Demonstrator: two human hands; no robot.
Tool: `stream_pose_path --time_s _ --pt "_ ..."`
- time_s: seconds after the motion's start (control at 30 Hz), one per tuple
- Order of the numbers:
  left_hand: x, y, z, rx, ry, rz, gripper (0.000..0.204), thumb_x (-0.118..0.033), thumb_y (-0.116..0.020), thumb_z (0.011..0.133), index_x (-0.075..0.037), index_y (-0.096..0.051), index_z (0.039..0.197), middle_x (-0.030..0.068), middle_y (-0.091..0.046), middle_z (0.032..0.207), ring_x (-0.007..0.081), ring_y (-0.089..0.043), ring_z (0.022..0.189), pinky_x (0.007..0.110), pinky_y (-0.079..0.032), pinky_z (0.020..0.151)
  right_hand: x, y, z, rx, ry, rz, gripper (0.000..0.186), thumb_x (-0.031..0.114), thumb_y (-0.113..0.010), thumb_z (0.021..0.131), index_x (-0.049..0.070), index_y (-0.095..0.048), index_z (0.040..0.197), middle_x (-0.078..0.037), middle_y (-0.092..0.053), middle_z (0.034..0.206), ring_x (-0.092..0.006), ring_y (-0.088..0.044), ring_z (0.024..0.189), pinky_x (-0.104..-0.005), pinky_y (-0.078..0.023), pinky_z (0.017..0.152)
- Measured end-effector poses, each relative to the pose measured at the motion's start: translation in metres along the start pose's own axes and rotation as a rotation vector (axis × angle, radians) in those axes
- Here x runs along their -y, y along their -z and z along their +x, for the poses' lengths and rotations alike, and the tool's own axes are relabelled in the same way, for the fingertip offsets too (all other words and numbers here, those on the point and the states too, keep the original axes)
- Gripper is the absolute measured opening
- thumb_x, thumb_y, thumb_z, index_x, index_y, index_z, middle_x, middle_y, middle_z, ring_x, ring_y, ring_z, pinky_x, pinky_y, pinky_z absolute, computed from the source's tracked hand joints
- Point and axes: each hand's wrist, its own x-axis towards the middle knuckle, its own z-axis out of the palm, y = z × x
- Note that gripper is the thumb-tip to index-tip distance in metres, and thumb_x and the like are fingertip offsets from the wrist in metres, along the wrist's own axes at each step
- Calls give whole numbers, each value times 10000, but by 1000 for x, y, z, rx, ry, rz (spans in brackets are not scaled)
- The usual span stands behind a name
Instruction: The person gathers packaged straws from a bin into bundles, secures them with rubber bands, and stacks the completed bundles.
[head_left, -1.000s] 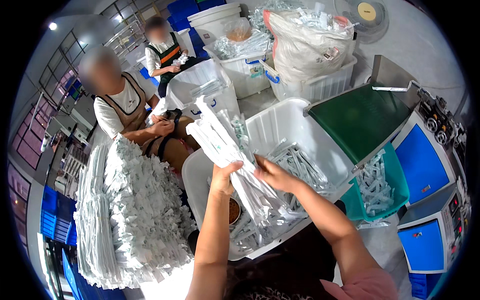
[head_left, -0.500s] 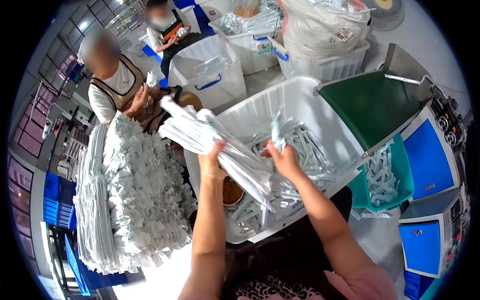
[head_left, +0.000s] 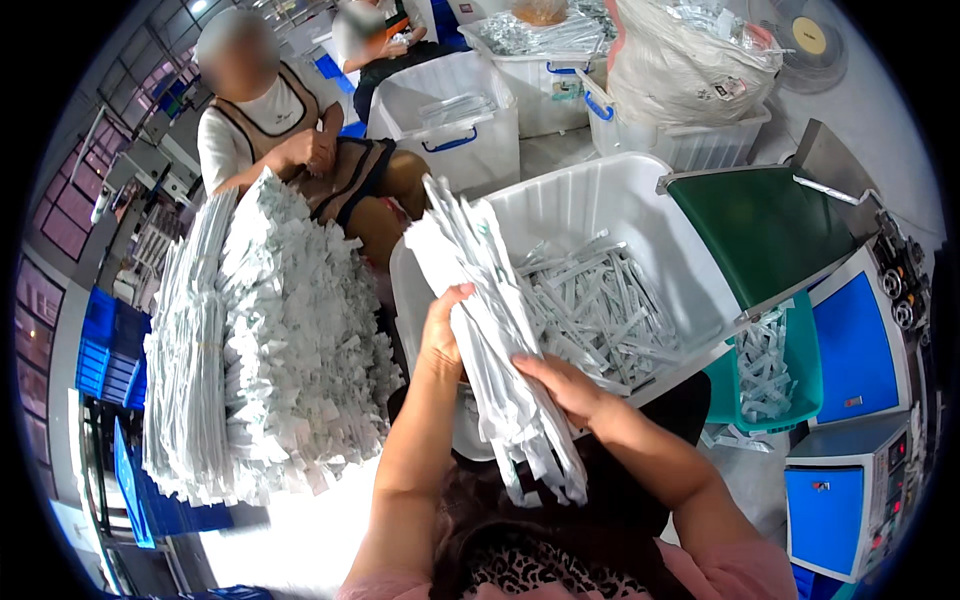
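My left hand [head_left: 447, 330] is wrapped round the left side of a thick bundle of long, thin white packets [head_left: 495, 345]. On the bundle's right side lies my right hand [head_left: 562, 388], its fingers closed against the packets. The bundle slants from upper left to lower right, and its near end hangs over my lap. Beneath and beyond it stands a large white bin [head_left: 590, 195], with many loose white packets [head_left: 610, 310] on its bottom. To the left rises a tall stack of banded white packets [head_left: 300, 340].
A green conveyor belt [head_left: 755, 225] slopes to the bin's right edge. Below it sits a teal basket of packets [head_left: 812, 385], beside blue-and-white machines [head_left: 862, 340]. A seated co-worker [head_left: 265, 125] is beyond the stack. White tubs [head_left: 470, 160] and a big sack [head_left: 690, 70] stand behind.
My right hand has come from above the bin, where it held a packet, onto the bundle. The bundle has turned steeper and nearer me. The seated co-worker's hands are lower.
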Motion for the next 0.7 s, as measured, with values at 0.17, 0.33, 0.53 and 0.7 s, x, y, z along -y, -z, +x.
stream_pose_path --time_s 0.17,0.33,0.53,0.7 --pt "80 6 -51 225 29 -182 837 -358 -596 579 -20 -288 1280 250 -419 1185 377 -474 1050 520 -399 866 -90 -29 -50 -286 29 17 449 322 -398 893 -33 -385 1168 -110 -512 1032 -142 -508 928 -260 -415 797" --pt "87 28 -68 380 135 -396 875 -564 -548 611 -21 -312 1256 248 -477 1091 380 -504 988 520 -411 841 -81 14 -49 -344 -136 -291 635 420 -374 884 -10 -189 1313 -176 -360 1269 -251 -353 1172 -390 -278 972" --pt "112 3 -52 532 301 -473 880 -589 -576 587 -6 -381 1217 257 -518 1034 423 -498 973 558 -331 901 75 55 61 -482 217 -604 639 416 -500 815 87 -271 1311 -146 -306 1324 -248 -330 1208 -360 -320 942" --pt "89 -9 -77 311 291 -442 842 -549 -584 620 -13 -369 1233 234 -503 1090 397 -517 961 507 -395 860 52 38 74 124 178 -656 227 168 -507 782 48 -632 929 -44 -627 946 -149 -564 908 -259 -419 802"
